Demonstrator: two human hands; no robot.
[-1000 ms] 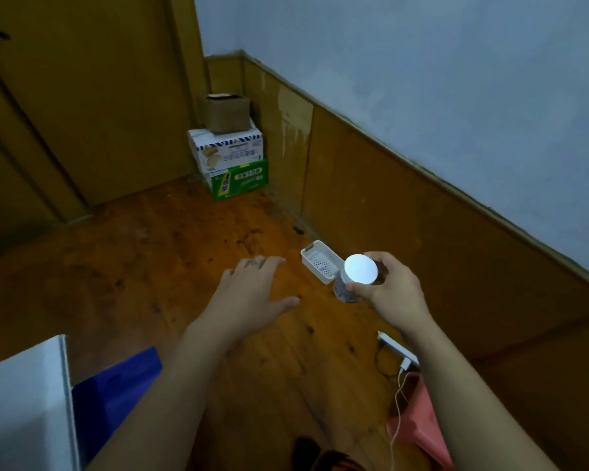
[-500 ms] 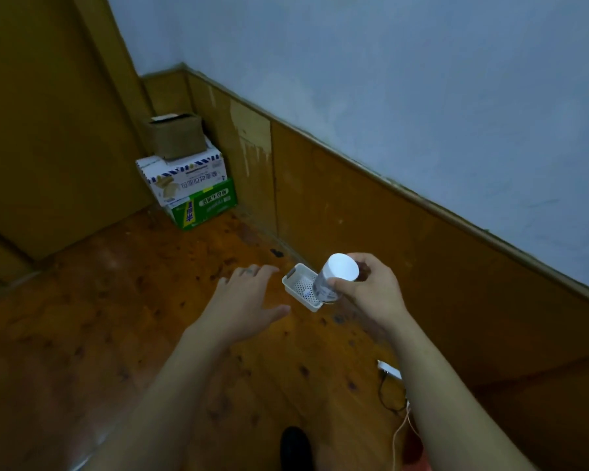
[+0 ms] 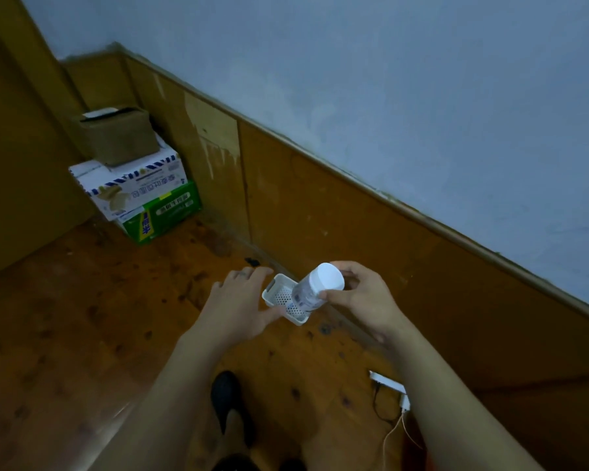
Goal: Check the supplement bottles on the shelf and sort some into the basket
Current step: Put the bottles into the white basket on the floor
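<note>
While aslant over one basket [image 3: 281, 294], one bottle [image 3: 315, 287] between pinching right-hand fingers [image 3: 351, 267], left-hand fingers [image 3: 249, 276] spread

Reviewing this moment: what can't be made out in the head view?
Bottle label: too small and blurred to read, head view; the right hand covers part.
Basket floor: the bottle hides part of it.
Left hand: touching the basket or just beside it, unclear.
Shelf: outside the frame.
</note>
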